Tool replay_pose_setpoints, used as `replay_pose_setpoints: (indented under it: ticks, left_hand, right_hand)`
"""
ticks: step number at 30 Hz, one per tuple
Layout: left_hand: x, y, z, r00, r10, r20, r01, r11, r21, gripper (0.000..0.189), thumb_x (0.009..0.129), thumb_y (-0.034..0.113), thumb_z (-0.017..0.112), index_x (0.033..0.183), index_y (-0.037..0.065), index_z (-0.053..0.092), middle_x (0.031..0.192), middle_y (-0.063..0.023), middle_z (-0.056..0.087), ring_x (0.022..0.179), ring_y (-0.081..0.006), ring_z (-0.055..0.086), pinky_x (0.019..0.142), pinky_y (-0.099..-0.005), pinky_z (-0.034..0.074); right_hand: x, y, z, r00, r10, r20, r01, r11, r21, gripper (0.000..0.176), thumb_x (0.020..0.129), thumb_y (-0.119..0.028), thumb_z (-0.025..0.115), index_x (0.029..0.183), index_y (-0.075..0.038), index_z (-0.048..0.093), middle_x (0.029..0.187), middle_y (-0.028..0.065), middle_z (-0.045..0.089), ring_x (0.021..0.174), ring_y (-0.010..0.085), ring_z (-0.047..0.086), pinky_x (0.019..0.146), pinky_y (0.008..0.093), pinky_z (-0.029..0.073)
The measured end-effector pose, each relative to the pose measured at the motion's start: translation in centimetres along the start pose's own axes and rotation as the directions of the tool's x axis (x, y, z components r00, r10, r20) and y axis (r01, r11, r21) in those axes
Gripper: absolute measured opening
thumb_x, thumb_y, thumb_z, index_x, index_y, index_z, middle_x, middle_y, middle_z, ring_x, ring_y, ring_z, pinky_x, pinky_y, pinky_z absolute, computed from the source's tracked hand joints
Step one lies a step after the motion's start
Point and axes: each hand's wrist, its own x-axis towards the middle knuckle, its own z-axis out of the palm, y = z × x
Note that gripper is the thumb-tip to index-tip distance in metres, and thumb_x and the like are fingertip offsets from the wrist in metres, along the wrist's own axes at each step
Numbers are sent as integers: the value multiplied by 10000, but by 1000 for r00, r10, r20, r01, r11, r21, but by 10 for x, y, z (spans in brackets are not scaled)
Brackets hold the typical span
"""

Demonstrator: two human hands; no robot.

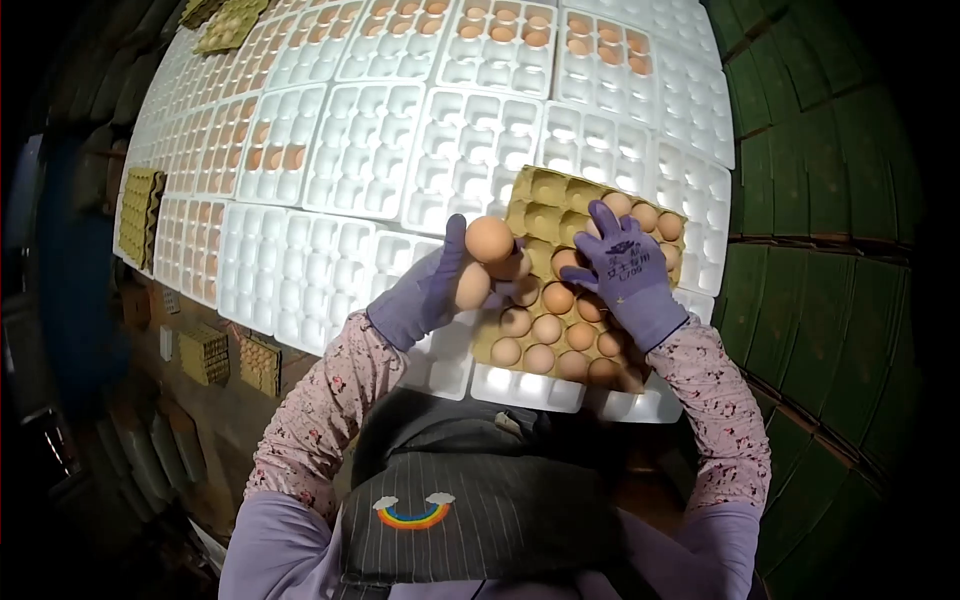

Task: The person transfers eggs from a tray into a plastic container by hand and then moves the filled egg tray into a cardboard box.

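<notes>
My left hand point(430, 295), in a purple glove, holds several brown eggs, with one egg point(489, 240) on top. It is beside the left edge of a yellowish pulp egg tray point(541, 190). Over the tray, my right hand point(632, 270) in a matching glove has its fingers curled down around an egg point(566, 264) in the cups. Its palm hides part of the tray. Brown eggs point(558, 298) fill the tray's near rows, and more eggs point(645, 217) sit at its far right. Several cups at the far left hold none.
White foam egg trays point(365, 150) cover the table under the pulp tray, some partly filled with eggs. Pulp trays point(140, 215) stand at the table's left edge. Green stacked boxes point(800, 320) line the right side. More pulp trays point(204, 355) are lower left.
</notes>
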Motion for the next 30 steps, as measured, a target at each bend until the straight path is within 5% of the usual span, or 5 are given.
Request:
replay_pose_setpoints:
  ticks: [4, 8, 11, 23, 30]
  left_hand:
    - [-26, -11, -5, 999, 42, 11, -37, 957, -289, 904, 900, 774, 242, 1359, 32, 480, 1236, -114, 581, 1110, -196, 597, 925, -330, 531]
    - [-51, -23, -31, 998, 58, 5, -53, 947, -318, 890, 889, 761, 308, 1368, 27, 467, 1263, -112, 592, 1106, -190, 606, 902, -320, 540]
    - [-73, -26, -57, 994, 104, -27, -105, 992, -75, 933, 892, 778, 240, 1414, 31, 442, 1353, -108, 549, 1186, -192, 574, 909, -303, 531]
    - [-149, 3, -304, 726, 447, -523, -162, 850, 502, 432, 867, 231, 737, 1239, 38, 632, 1373, -109, 466, 1122, -209, 589, 911, -320, 529]
    - [-87, 67, -416, 631, 718, -294, 393, 31, 919, 433, 838, 285, 729, 1246, 173, 632, 1403, -131, 461, 998, -289, 649, 843, -383, 545]
  right_hand:
    - [1, -1, 27, 1000, -11, 7, 13, 850, -527, 373, 805, -416, 707, 1018, -110, 690, 1401, 83, 465, 1234, 313, 468, 870, 430, 502]
    - [-10, -4, 15, 985, 35, -167, -9, 988, 156, 349, 872, -353, 667, 1075, -69, 666, 1331, 109, 530, 1189, 260, 509, 871, 406, 511]
    - [-11, -68, 3, 970, 236, 56, -181, 551, 815, 398, 941, -356, 602, 1153, -20, 617, 1237, 111, 587, 1121, 220, 569, 866, 365, 515]
    - [157, -232, 140, 951, 248, 183, -278, 440, 853, 325, 896, -247, 668, 1106, 0, 695, 1316, 47, 509, 958, 138, 620, 794, 284, 523]
    - [292, -298, 173, 973, -81, -218, 3, 943, -334, 326, 896, -363, 632, 1136, -142, 624, 1343, 118, 476, 1112, 308, 551, 840, 427, 536]
